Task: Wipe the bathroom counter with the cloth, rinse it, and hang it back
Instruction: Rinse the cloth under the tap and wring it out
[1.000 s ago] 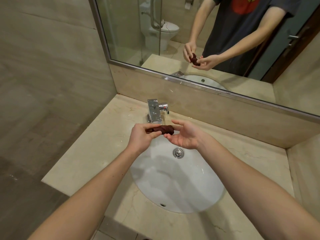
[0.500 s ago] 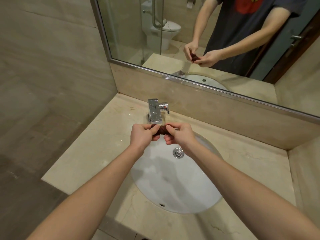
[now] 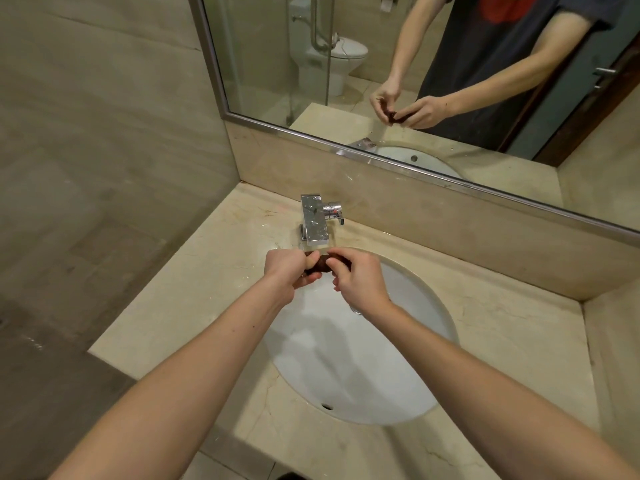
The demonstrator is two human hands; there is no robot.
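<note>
A small dark brown cloth (image 3: pixel 325 265), wrung into a tight roll, is held over the back edge of the white sink (image 3: pixel 363 358), just in front of the chrome faucet (image 3: pixel 314 220). My left hand (image 3: pixel 289 271) grips its left end and my right hand (image 3: pixel 356 275) grips its right end; most of the cloth is hidden by my fingers. The beige marble counter (image 3: pixel 194 299) surrounds the sink.
A mirror (image 3: pixel 433 74) above the backsplash reflects my hands and the cloth. A tiled wall (image 3: pixel 104 133) stands close on the left. The counter ends at a side wall (image 3: pixel 609 358) on the right. The sink's overflow hole (image 3: pixel 326 406) faces me.
My right hand has closed on the cloth's free end, and both hands have come together just under the faucet spout.
</note>
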